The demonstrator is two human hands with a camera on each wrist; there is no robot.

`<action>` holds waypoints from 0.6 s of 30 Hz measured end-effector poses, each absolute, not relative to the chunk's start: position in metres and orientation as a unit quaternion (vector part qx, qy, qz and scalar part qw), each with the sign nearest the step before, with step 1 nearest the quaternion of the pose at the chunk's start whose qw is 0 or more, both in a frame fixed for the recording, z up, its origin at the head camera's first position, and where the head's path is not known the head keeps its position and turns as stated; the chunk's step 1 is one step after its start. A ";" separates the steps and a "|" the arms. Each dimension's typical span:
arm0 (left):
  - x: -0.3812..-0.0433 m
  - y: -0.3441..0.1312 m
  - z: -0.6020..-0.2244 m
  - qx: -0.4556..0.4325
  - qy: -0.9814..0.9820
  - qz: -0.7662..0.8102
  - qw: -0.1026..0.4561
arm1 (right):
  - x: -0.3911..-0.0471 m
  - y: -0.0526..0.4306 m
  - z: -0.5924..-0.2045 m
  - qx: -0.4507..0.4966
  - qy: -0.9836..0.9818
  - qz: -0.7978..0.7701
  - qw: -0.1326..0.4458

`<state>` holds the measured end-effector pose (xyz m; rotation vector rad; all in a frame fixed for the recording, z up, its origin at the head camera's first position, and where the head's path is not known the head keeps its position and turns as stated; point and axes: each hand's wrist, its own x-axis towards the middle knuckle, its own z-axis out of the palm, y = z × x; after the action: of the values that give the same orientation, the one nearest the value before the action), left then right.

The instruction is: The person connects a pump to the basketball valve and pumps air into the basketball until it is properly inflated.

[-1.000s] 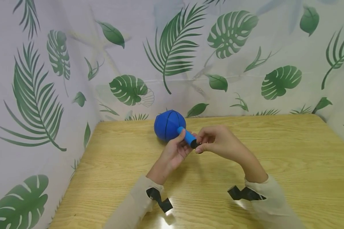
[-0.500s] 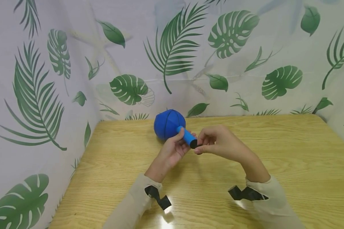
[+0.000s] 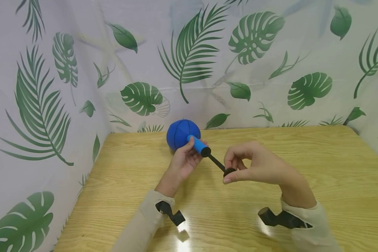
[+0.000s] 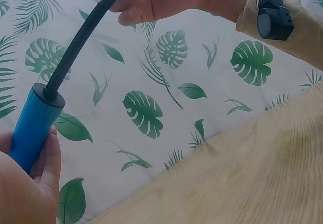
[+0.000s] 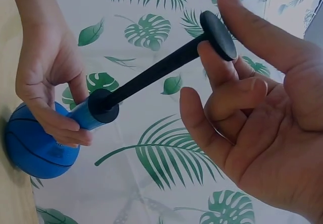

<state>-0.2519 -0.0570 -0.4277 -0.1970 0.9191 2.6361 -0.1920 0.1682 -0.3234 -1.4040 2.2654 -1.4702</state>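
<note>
A blue ball with black seams (image 3: 182,134) rests on the table, its side somewhat flattened. Against it stands a small hand pump with a blue barrel (image 3: 198,145). My left hand (image 3: 181,164) grips the barrel, thumb on top and fingers beneath. The pump's black rod (image 5: 156,70) is drawn far out of the barrel. At the rod's outer end, my right hand (image 3: 255,164) pinches the round black knob (image 5: 218,36) between thumb and fingers. The pump's tip at the ball is hidden in the head view.
The wooden table (image 3: 302,157) stretches out around both hands. A white cloth with green leaves (image 3: 195,52) hangs behind it and along the left side. Black cameras, such as the right one (image 3: 283,218), jut from both wrists.
My right hand has moved right and toward me with the knob, drawing the rod out of the barrel. The ball, pump and left hand have shifted slightly left.
</note>
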 end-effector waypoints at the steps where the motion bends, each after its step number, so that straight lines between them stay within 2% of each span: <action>1: -0.252 -0.057 -0.428 -0.069 0.322 0.928 0.172 | -0.191 0.168 -0.323 -0.461 0.743 -0.483 0.048; 11: -0.251 -0.055 -0.432 -0.070 0.320 0.928 0.177 | -0.191 0.163 -0.329 -0.404 0.796 -0.450 0.010; 18: -0.246 -0.048 -0.430 -0.065 0.308 0.928 0.201 | -0.196 0.159 -0.332 -0.374 0.824 -0.425 -0.003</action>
<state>-0.2460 -0.0482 -0.4300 -0.1826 0.8599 2.5927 -0.1965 0.1593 -0.3324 -1.1760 2.5954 -1.3393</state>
